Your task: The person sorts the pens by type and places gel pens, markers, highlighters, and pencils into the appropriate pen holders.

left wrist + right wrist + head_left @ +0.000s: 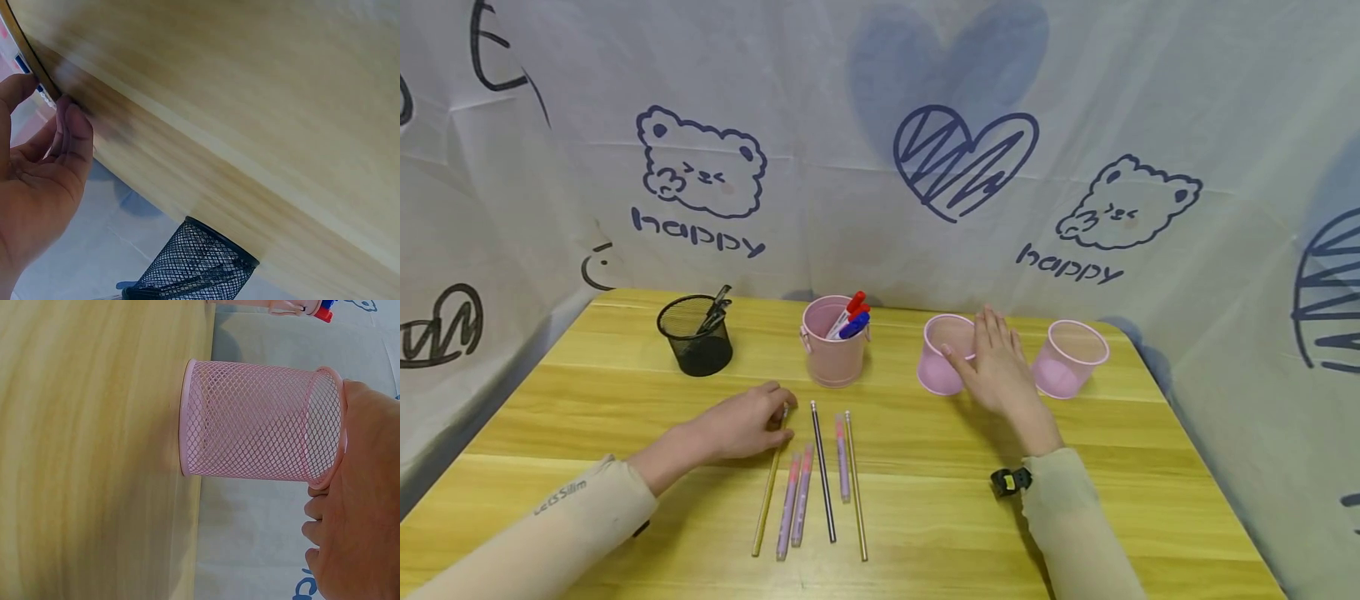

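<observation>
Gold pencil (767, 504) at the left hand (743, 425): eraser end beside the curled fingertips, shaft slanting back toward the wearer. Thumb and fingers about that end, somewhat spread; cannot tell whether pinched. Best to bring thumb and forefinger opposite each other across the shaft, clear of the neighbours, for a steady hold. Right of this grip, two lilac sticks with pink ends (787, 508), then a dark pencil (823, 471), a third lilac stick (842, 458) and a second gold pencil (856, 487). Farther right, a pink mesh cup (937, 375), right hand (1000, 373) at its rim, fingers extended, thumb apart: worth pressing lightly, to avoid tipping. Beyond the left grip, a black mesh holder (703, 357) and a pink bucket (835, 362) with markers (855, 325).
</observation>
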{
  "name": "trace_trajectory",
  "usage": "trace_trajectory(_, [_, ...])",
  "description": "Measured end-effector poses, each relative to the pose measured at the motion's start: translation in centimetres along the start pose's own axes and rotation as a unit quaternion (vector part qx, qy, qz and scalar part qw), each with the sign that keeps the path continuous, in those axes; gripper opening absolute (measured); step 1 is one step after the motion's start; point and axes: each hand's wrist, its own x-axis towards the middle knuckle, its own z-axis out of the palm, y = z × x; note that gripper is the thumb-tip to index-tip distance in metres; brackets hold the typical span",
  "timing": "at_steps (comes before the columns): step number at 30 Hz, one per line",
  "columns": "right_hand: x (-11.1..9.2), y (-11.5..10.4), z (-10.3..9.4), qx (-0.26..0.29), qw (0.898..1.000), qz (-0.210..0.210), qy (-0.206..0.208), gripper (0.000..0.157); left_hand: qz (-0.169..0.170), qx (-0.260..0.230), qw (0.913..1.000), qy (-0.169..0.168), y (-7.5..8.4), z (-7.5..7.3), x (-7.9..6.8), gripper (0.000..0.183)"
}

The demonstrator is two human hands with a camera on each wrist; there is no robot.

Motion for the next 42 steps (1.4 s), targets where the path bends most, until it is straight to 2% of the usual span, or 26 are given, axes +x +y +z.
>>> trace_trajectory(14, [0.0,0.0,-0.1,0.001,1.0,0.0,-0.004,0.103,0.043,-0.01,0.9989,0.012,-0.4,0.0,-0.1,0.028])
trace_trajectory(21, [-0.1,0.1,-0.2,-0.001,1.0,0.001,-0.007,0.102,0.038,-0.021,0.9988,0.021,-0.4,0.0,0.0,0.032])
trace_trajectory(29, [-0.1,-0.1,-0.1,0.001,1.0,0.0,-0.009,0.102,0.031,-0.037,0.9978,0.045,-0.3,-0.9,0.1,0.037])
trace_trajectory(39, [-0.1,-0.2,-0.1,0.001,1.0,0.002,-0.005,0.101,0.025,-0.086,0.9931,0.075,1.3,-1.8,0.4,0.044])
trace_trajectory(42, [-0.1,-0.1,-0.1,0.001,1.0,0.001,-0.004,0.101,0.033,-0.103,0.9898,0.093,2.1,-2.2,0.7,0.048])
